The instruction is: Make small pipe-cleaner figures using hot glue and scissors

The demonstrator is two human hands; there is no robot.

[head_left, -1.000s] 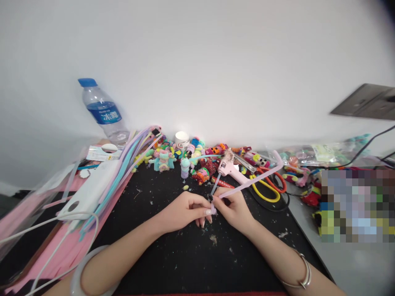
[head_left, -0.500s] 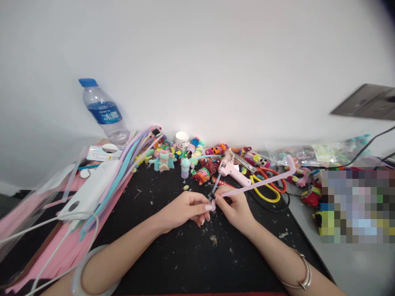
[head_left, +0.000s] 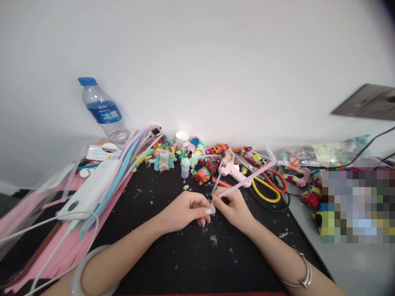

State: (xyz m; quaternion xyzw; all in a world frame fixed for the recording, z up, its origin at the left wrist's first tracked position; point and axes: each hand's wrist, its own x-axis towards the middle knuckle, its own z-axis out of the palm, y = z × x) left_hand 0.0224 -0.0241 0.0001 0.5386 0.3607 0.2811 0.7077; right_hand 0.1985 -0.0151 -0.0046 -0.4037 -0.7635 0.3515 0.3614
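Note:
Over the middle of the black mat, my left hand (head_left: 191, 209) and my right hand (head_left: 233, 207) meet, fingertips pinched together. Between them is a pale purple pipe cleaner (head_left: 247, 179), its near end coiled small at the fingers. Its long free part slants up to the right and bends at the tip. My right thumb and finger press on the coiled end, which my left fingers hold from the other side. Part of the coil is hidden by the fingers. Just beyond my hands lies a pink glue gun (head_left: 233, 170), its glue stick pointing toward me.
Scissors with yellow and red handles (head_left: 267, 189) lie right of the glue gun. Several fuzzy dolls (head_left: 164, 159) line the wall. On the left are a bundle of pipe cleaners (head_left: 119, 181), a white power strip (head_left: 89, 189) with cables, and a water bottle (head_left: 105, 111).
The free end of the pipe cleaner has swung left and a little upward, its tip now bent back the other way. My hands have barely shifted.

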